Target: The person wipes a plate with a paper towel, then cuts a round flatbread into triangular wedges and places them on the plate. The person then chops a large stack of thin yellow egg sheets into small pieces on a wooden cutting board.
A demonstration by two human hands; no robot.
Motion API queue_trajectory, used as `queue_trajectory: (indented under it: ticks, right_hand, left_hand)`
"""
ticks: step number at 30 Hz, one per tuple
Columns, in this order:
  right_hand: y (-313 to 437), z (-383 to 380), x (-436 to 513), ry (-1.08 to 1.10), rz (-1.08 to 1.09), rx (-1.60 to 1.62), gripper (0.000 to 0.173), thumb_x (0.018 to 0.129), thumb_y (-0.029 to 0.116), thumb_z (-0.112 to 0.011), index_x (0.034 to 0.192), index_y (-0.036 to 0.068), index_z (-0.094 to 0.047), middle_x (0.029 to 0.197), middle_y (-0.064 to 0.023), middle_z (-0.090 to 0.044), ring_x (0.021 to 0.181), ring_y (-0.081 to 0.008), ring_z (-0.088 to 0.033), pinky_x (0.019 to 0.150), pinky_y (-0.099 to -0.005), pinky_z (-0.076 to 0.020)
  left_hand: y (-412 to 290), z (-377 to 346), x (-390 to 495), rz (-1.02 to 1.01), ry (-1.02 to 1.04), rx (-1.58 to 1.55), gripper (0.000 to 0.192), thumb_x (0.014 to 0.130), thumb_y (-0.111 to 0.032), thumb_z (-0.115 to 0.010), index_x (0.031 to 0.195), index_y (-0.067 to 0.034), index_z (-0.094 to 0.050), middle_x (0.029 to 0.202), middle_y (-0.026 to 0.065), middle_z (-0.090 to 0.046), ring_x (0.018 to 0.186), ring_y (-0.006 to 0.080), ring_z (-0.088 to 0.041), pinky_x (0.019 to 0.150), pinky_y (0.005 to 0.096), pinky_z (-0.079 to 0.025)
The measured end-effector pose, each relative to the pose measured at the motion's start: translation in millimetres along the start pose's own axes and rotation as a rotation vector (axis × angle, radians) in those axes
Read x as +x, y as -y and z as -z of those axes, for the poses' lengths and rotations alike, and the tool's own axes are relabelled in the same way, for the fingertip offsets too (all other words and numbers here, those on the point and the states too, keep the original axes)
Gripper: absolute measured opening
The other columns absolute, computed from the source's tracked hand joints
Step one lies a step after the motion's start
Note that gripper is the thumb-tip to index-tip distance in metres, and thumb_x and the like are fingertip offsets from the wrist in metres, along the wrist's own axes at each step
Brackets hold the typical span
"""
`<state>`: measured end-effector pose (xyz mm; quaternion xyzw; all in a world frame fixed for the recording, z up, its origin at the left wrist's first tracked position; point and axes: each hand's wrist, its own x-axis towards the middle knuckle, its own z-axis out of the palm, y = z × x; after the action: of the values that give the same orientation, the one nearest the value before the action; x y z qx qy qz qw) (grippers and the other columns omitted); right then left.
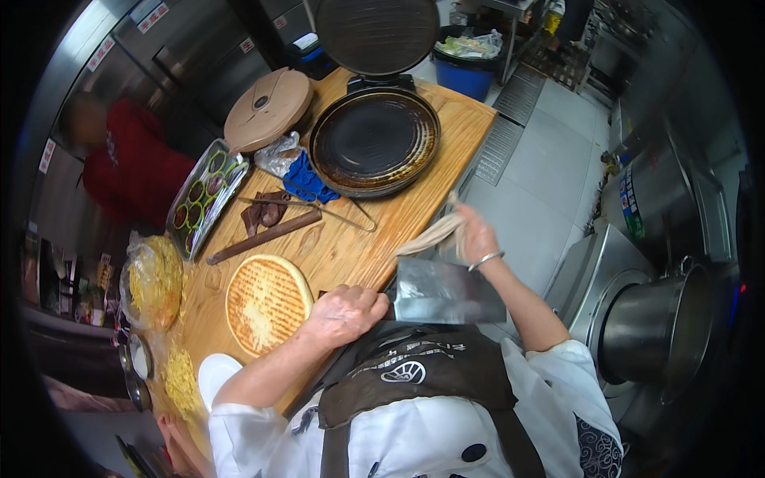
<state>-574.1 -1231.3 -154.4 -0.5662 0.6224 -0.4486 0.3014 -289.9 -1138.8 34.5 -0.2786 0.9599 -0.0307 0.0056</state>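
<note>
My left hand point(349, 310) is closed around the handle of a cleaver point(448, 293), whose broad steel blade points right, in front of my apron. My right hand point(478, 233), with a bracelet at the wrist, grips a twisted beige cloth point(435, 234) just beyond the blade. A round browned flatbread point(268, 305) lies on the wooden table point(305, 239) beside my left hand. Farther back stands a round electric griddle point(375, 140) with its lid raised. Metal tongs point(340, 216), a dark rolling pin point(266, 237) and a blue cloth point(308, 179) lie between bread and griddle.
On the table's left are a foil-lined tray point(206, 197), a bag of yellow shreds point(154, 281), loose shreds point(181, 379) and a white plate point(218, 375). A person in red point(137, 161) stands beyond. A large steel pot point(648, 328) is at right; another person's forearms point(182, 442) show lower left.
</note>
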Motion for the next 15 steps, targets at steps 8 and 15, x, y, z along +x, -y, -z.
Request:
queue_trajectory:
  ticks: [8, 15]
  right_hand:
    - [140, 59, -4, -0.144, 0.45, -0.196, 0.026, 0.079, 0.004, -0.046, 0.097, 0.007, -0.065, 0.094, -0.0159, -0.064, 0.084, -0.033, -0.061, 0.075, -0.0408, -0.0491]
    - [132, -19, -69, 0.108, 0.561, -0.367, 0.036, 0.081, 0.008, -0.046, 0.117, 0.005, -0.051, 0.119, -0.0158, -0.051, 0.109, -0.034, -0.047, 0.095, -0.0438, -0.0361]
  left_hand:
    - [8, -11, -14, 0.087, 0.004, 0.089, 0.017, 0.075, -0.014, -0.053, 0.091, -0.008, -0.055, 0.07, 0.0021, -0.052, 0.064, 0.0173, -0.057, 0.055, 0.0308, -0.046]
    - [13, 10, -24, 0.181, -0.105, 0.192, 0.021, 0.073, -0.014, -0.053, 0.094, -0.011, -0.056, 0.068, 0.0026, -0.05, 0.062, 0.0166, -0.055, 0.052, 0.0302, -0.044]
